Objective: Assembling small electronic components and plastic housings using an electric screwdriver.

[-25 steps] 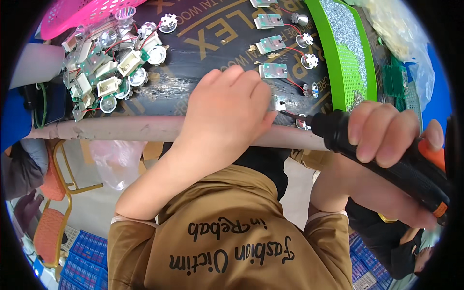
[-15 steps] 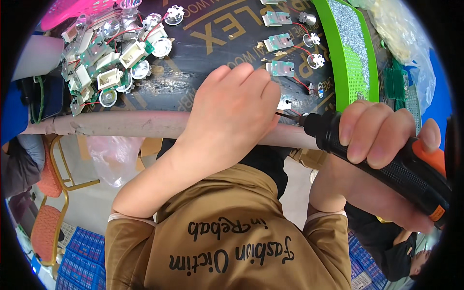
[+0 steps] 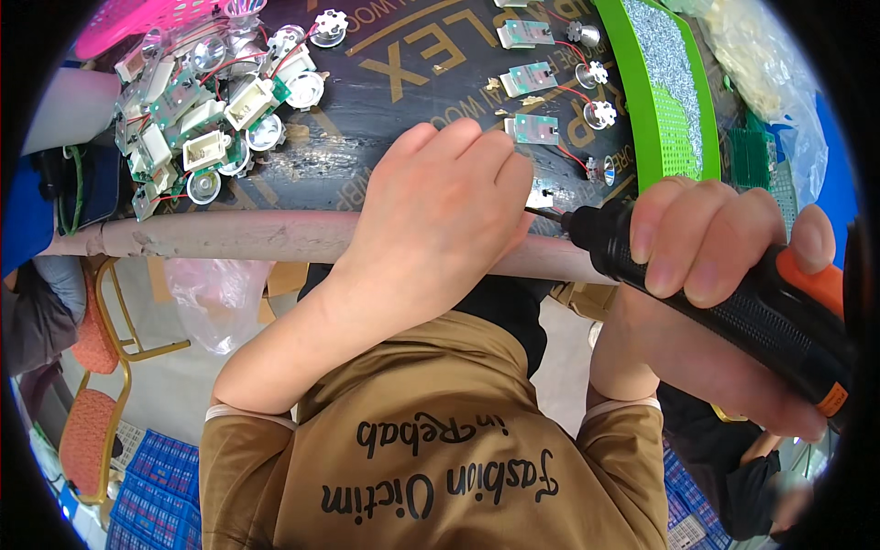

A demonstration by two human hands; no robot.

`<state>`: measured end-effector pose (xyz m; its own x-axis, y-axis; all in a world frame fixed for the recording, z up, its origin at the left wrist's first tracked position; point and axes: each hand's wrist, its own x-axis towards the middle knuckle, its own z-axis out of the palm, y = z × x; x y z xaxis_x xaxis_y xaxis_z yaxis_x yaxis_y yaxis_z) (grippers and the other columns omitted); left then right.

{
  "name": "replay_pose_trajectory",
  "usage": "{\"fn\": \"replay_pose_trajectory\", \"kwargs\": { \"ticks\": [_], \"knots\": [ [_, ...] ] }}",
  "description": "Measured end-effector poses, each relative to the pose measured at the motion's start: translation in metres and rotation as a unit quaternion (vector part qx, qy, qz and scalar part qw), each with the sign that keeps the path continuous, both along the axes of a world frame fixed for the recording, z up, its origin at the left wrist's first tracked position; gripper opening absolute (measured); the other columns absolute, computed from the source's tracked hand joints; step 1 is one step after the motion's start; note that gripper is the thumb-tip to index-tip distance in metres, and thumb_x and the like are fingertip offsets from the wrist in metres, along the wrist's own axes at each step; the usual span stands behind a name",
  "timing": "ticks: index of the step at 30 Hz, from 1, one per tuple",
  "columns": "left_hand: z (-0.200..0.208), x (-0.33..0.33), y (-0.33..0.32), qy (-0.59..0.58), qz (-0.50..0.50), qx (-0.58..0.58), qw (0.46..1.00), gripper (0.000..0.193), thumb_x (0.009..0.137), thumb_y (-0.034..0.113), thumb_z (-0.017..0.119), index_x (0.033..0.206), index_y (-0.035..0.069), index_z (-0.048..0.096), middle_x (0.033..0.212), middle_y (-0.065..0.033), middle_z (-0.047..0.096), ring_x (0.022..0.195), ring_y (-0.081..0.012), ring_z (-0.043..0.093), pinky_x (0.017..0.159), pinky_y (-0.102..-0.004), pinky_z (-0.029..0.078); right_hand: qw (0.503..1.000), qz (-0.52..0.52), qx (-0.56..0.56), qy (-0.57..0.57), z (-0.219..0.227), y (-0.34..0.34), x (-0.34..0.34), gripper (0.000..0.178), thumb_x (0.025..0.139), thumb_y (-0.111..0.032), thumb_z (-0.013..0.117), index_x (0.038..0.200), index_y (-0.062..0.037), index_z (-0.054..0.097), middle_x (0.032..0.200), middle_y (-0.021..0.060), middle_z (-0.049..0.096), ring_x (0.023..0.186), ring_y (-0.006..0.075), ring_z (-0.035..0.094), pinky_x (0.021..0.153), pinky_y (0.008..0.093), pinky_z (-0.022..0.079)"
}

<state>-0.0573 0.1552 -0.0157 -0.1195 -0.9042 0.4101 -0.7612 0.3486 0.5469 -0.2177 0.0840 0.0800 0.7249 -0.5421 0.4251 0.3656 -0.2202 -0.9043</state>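
Left hand [image 3: 440, 211] curled, pinning a small part at the table edge [image 3: 229, 236] | right hand [image 3: 724, 302] fisted round electric screwdriver [image 3: 715, 293], tip meeting it.

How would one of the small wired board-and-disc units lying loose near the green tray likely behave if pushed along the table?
The unit is a small flat board joined by thin red wire to a star-shaped disc, so it probably weighs little and slides easily. The wire looks floppy, so the disc would likely trail or swing rather than follow rigidly. The thin wire joints seem fragile under a tug.
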Motion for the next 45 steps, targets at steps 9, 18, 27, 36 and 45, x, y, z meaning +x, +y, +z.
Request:
{"fn": "replay_pose_trajectory", "kwargs": {
  "ticks": [9,18,27,36,45],
  "knots": [
    [0.001,0.001,0.000,0.009,-0.006,0.001,1.000,0.035,0.061,0.015,0.079,0.089,0.009,0.059,0.085,-0.0039,0.056,0.081,-0.0260,0.055,0.069,-0.0383,0.043,0.999,0.004,-0.045,0.020,-0.002,-0.005,-0.008,0.094,0.075,-0.076,0.063,0.136,-0.0087,0.042,0.086,0.0058,0.055,0.067,0.0190,0.054,0.062,0.0341,0.042],
    [0.000,0.000,0.000,-0.001,-0.002,0.002,1.000,0.036,0.060,0.016,0.080,0.089,0.009,0.059,0.085,-0.0035,0.056,0.083,-0.0255,0.055,0.069,-0.0384,0.043,0.995,-0.034,-0.096,0.003,-0.007,0.004,-0.003,0.098,0.078,-0.077,0.060,0.142,-0.0049,0.040,0.087,0.0060,0.054,0.067,0.0188,0.053,0.062,0.0342,0.042],
    [-0.001,0.000,0.001,-0.014,0.002,0.005,1.000,0.034,0.063,0.019,0.079,0.089,0.009,0.060,0.088,-0.0033,0.058,0.084,-0.0248,0.056,0.070,-0.0379,0.044,0.999,0.010,-0.043,0.025,0.001,0.000,0.005,0.099,0.075,-0.080,0.059,0.141,-0.0075,0.041,0.086,0.0054,0.053,0.066,0.0188,0.052,0.062,0.0344,0.041],
    [0.000,0.001,0.001,-0.015,0.002,0.013,1.000,0.034,0.064,0.019,0.079,0.090,0.010,0.061,0.089,-0.0032,0.059,0.086,-0.0246,0.056,0.071,-0.0377,0.044,0.998,0.025,-0.038,0.044,0.003,-0.006,-0.003,0.101,0.076,-0.080,0.058,0.142,-0.0061,0.039,0.086,0.0058,0.053,0.066,0.0190,0.052,0.062,0.0348,0.041],
    [0.003,0.004,0.004,0.029,-0.012,0.029,0.999,0.042,0.064,0.023,0.081,0.100,0.010,0.064,0.093,-0.0040,0.060,0.083,-0.0269,0.057,0.071,-0.0383,0.046,0.998,-0.030,-0.054,0.021,0.011,0.004,-0.007,0.084,0.075,-0.074,0.066,0.127,-0.0094,0.049,0.087,0.0037,0.057,0.067,0.0167,0.055,0.061,0.0321,0.043]
  ]
}}
